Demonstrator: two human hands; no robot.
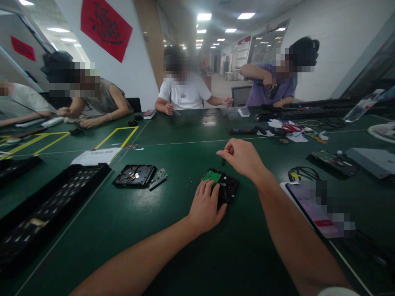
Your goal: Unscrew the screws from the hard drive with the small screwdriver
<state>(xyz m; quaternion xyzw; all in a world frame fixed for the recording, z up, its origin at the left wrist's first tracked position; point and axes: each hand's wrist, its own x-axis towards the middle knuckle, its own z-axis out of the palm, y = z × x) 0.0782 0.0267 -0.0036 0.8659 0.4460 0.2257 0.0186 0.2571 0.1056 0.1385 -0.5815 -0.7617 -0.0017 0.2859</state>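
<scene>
A black hard drive (227, 188) with a green circuit board (212, 176) on top lies on the green table (173, 230) in front of me. My left hand (206, 206) rests flat on its near edge, fingers spread over the board. My right hand (242, 157) hovers above the drive, closed round a small screwdriver (223, 160) with a yellow cap, held upright with its tip down on the drive. A few tiny screws (190, 182) lie loose just left of the drive.
Another opened drive (135, 174) and a loose circuit board (159, 178) lie to the left, beside a long black tray (46, 205). A phone (311, 207), cables (300, 173) and more drives (331, 161) sit on the right. Three other people sit working along the far side.
</scene>
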